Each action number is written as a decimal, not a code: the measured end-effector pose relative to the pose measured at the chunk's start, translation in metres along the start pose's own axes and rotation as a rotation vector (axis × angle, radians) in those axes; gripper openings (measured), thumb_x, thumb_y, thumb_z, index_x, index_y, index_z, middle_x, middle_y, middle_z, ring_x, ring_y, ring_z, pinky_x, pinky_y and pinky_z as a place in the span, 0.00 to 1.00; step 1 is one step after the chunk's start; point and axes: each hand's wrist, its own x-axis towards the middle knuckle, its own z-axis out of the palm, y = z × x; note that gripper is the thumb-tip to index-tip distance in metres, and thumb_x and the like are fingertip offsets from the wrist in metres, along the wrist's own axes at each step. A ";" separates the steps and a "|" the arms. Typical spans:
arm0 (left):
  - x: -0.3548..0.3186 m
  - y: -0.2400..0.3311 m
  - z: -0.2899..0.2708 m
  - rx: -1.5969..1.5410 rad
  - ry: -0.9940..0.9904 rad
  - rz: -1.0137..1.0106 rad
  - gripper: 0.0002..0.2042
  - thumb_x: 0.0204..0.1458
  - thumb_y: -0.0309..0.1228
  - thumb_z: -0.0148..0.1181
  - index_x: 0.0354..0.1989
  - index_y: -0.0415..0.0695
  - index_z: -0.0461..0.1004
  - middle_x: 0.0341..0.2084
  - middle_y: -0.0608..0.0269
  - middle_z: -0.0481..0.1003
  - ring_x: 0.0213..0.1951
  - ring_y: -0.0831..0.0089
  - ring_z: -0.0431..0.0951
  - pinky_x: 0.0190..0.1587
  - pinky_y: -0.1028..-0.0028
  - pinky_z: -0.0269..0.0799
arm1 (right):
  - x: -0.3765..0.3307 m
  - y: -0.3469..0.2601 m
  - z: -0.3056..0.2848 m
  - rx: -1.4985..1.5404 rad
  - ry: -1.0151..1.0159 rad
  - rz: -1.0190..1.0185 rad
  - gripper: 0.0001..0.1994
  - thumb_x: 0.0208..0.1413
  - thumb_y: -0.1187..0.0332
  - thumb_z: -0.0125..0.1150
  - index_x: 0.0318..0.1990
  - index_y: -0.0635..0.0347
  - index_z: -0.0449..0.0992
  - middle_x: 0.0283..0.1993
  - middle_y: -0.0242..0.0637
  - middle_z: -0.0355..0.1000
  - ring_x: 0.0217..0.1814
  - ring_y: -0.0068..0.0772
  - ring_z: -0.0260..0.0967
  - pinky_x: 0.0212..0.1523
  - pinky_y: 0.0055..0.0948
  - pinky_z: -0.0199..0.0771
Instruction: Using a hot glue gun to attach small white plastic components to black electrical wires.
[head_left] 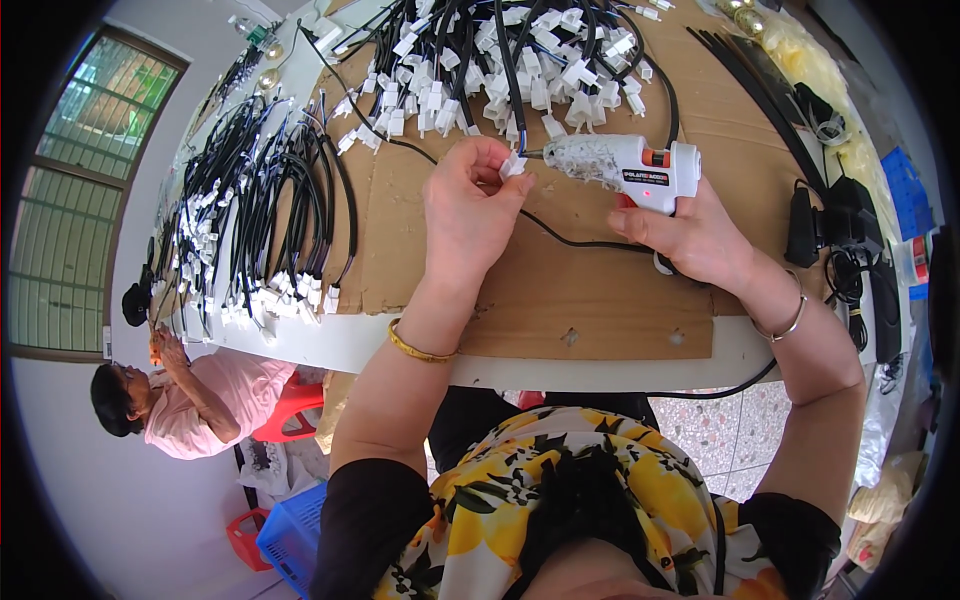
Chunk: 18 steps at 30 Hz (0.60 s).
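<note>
My left hand pinches a small white plastic connector on the end of a black-sleeved cable, which runs away toward the far pile. In my right hand is a white hot glue gun, gripped by its handle. Its nozzle points left and meets or nearly meets the connector; which of these I cannot tell. Stringy clear glue clings around the front of the gun, and a small red light glows on its side. Behind both hands lies a heap of white connectors on black cables.
Cardboard covers much of the white table. More cables with white connectors lie at left. Power adapters and loose cords sit at right. Another person sits at the table's left end near a blue crate.
</note>
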 end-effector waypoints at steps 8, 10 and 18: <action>0.000 0.003 0.000 0.042 0.015 0.015 0.10 0.35 0.19 0.62 0.26 0.37 0.68 0.19 0.64 0.70 0.21 0.80 0.70 0.25 0.81 0.69 | 0.000 -0.002 0.002 0.006 0.015 -0.047 0.13 0.42 0.77 0.60 0.37 0.62 0.66 0.30 0.28 0.65 0.30 0.16 0.61 0.31 0.18 0.65; 0.000 0.004 -0.001 0.047 0.017 0.006 0.10 0.35 0.19 0.62 0.27 0.37 0.68 0.19 0.64 0.70 0.21 0.80 0.70 0.25 0.81 0.69 | 0.000 -0.002 0.002 0.007 0.014 -0.051 0.13 0.42 0.77 0.60 0.37 0.63 0.66 0.30 0.28 0.65 0.31 0.16 0.62 0.31 0.18 0.65; 0.000 0.004 -0.001 0.040 0.023 0.003 0.10 0.35 0.19 0.62 0.27 0.37 0.68 0.19 0.66 0.70 0.20 0.81 0.69 0.24 0.81 0.67 | 0.000 0.000 0.001 0.051 0.006 0.002 0.14 0.42 0.77 0.60 0.38 0.63 0.65 0.31 0.28 0.65 0.32 0.16 0.62 0.31 0.18 0.65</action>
